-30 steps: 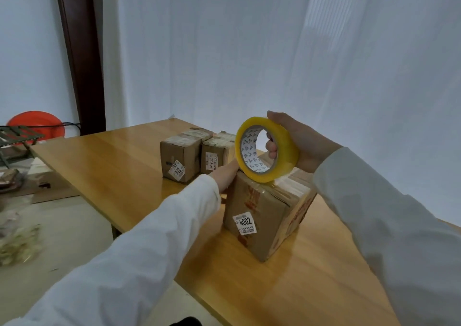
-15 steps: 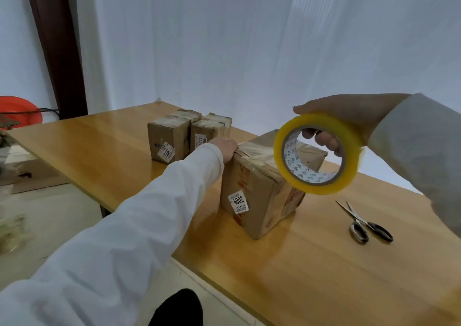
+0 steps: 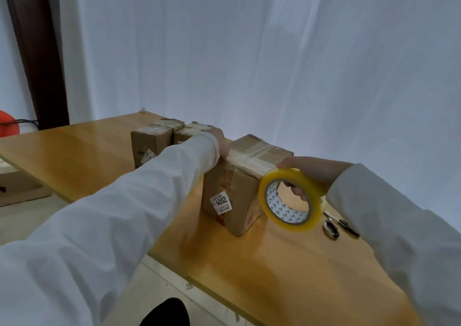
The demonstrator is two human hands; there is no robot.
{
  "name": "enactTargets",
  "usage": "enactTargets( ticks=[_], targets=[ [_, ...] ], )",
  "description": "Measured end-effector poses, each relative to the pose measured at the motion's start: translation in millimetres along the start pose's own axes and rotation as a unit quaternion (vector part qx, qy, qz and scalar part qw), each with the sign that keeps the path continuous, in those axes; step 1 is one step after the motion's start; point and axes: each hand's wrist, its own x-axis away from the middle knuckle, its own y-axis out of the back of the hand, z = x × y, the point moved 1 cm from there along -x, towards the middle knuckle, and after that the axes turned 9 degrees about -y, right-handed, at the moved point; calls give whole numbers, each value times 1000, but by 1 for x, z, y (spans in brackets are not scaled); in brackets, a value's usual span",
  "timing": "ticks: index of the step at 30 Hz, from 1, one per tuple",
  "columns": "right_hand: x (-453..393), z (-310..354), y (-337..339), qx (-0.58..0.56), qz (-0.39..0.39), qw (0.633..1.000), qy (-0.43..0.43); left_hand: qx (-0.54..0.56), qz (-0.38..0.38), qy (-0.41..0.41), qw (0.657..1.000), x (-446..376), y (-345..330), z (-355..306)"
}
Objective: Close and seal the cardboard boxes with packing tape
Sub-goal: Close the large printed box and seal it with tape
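A cardboard box with a "4002" label stands on the wooden table. A strip of clear tape lies across its closed top flaps. My left hand rests on the box's far left top edge; its fingers are mostly hidden behind my sleeve. My right hand grips the yellow tape roll, fingers through its core, at the box's near right edge, level with the top. Two smaller taped boxes stand side by side behind my left arm.
Black-handled scissors lie on the table to the right of the box, partly behind my right sleeve. A white curtain hangs behind the table. An orange object and a dark door frame stand at far left. The floor lies beyond the table's near left edge.
My right hand has brought the tape roll from above the box down to its near right edge, drawing tape across the top. My left hand stays at the box's far edge.
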Motion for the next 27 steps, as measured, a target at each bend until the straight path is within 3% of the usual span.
enactTargets(
  ticks=[6, 12, 16, 27],
  targets=[
    [-13, 5, 4, -27, 2, 1000, 11, -20, 53, 5, 998, -16, -16, -12],
    [-13, 6, 0, -27, 5, 1000, 15, 7, 49, 36, 998, -27, -14, -1],
    [-18, -14, -17, 47, 4, 999, -25, 32, 33, 43, 998, -32, -15, 7],
    [-29, -41, -6, -133, 125, 980, 82, 132, 49, 58, 988, -45, -12, 44]
  ],
)
